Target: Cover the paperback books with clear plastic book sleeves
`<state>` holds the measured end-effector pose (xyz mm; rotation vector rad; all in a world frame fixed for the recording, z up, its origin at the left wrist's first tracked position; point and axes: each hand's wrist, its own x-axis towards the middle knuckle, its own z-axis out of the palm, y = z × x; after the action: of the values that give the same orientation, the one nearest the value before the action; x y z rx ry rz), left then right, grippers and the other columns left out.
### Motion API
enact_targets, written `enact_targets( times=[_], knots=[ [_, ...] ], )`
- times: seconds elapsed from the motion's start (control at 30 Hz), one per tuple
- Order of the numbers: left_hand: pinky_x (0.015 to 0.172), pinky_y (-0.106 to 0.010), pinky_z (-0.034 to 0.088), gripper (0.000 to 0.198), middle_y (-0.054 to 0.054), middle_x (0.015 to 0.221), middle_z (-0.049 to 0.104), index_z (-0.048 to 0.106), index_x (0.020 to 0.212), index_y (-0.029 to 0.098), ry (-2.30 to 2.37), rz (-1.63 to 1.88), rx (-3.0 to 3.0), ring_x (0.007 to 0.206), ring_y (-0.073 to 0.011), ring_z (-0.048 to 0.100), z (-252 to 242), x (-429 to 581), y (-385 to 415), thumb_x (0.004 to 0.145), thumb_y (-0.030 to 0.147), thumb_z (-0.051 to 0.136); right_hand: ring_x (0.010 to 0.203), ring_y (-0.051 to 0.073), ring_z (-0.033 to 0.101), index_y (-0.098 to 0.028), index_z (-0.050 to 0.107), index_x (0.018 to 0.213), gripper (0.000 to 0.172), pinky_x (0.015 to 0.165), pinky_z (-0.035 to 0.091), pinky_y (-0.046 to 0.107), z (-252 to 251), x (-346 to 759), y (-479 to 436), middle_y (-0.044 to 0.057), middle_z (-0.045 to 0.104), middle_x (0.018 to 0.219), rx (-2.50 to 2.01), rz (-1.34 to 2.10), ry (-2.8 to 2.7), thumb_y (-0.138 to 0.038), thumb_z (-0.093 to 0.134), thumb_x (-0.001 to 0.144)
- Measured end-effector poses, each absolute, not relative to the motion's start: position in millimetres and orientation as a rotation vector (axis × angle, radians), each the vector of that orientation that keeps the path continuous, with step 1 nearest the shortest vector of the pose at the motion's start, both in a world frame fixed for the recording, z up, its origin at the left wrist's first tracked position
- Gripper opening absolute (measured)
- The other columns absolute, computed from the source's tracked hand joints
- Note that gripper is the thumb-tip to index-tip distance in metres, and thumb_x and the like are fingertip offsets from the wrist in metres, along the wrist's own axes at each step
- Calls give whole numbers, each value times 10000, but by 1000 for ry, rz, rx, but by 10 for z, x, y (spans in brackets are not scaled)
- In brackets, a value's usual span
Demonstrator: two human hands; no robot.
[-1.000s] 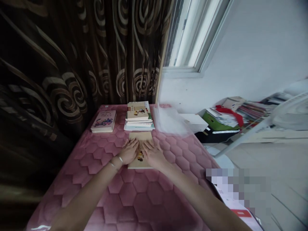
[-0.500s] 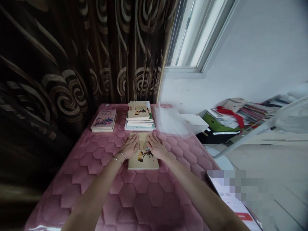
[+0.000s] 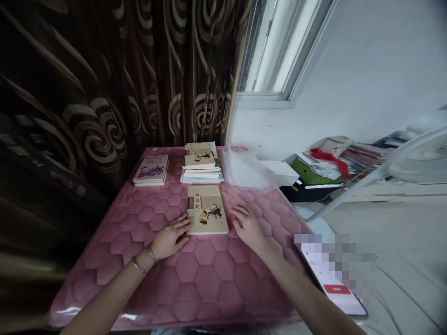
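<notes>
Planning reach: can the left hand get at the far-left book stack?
Probably yes. The left hand rests on the pink quilted cover, with the small book stack ahead of it. No object shows between them; the single book lies to the hand's right.

Around the paperback (image 3: 207, 209), a book stack (image 3: 201, 163) at 12 o'clock and a plastic sheet (image 3: 244, 170) at 1 o'clock blocked passage; a pink quilted table cover (image 3: 146, 218) allowed it at 9 o'clock.

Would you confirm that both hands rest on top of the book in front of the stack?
No: the head view shows the left hand at the book's left edge and the right hand apart from its right edge; the book is in front of the stack.
</notes>
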<state>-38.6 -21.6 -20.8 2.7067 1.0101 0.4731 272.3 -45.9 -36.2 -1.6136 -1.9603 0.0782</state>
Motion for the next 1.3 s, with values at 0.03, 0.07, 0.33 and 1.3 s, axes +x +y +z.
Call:
enact_targets(
  times=[0.03, 0.07, 0.33, 1.3],
  knots=[
    [1108, -402, 375, 420, -61, 1395, 525, 547, 1304, 225, 1008, 476, 2713, 1341, -201, 412, -213, -352, -219, 887, 268, 542, 1139, 234, 534, -212, 688, 1120, 407, 988, 409, 412, -324, 2624, -495, 83, 647, 1193, -1557, 78, -1977, -131, 421, 824],
    [1100, -407, 385, 397, -66, 1370, 551, 573, 1274, 220, 1013, 483, 2718, 1311, -206, 453, -222, -309, -216, 881, 271, 555, 1099, 233, 550, -234, 703, 1077, 377, 967, 411, 419, -290, 2511, -533, 71, 660, 1163, -1498, 79, -2025, -139, 439, 826],
    [1056, -358, 423, 201, -72, 1152, 679, 690, 980, 206, 983, 645, 2779, 1098, -179, 607, -325, 21, -196, 884, 190, 514, 975, 222, 570, -223, 714, 933, 164, 883, 402, 393, -372, 1820, -576, 56, 704, 1027, -1298, -31, -2322, -303, 577, 892],
    [1075, -379, 406, 209, -11, 1155, 700, 719, 842, 259, 817, 760, 2802, 1079, -140, 643, -434, -321, -109, 920, 250, 526, 1087, 202, 631, -296, 741, 951, 228, 890, 498, 389, -539, 2784, -632, -20, 732, 1047, -1154, -168, -2232, -204, 534, 920]
  ],
)
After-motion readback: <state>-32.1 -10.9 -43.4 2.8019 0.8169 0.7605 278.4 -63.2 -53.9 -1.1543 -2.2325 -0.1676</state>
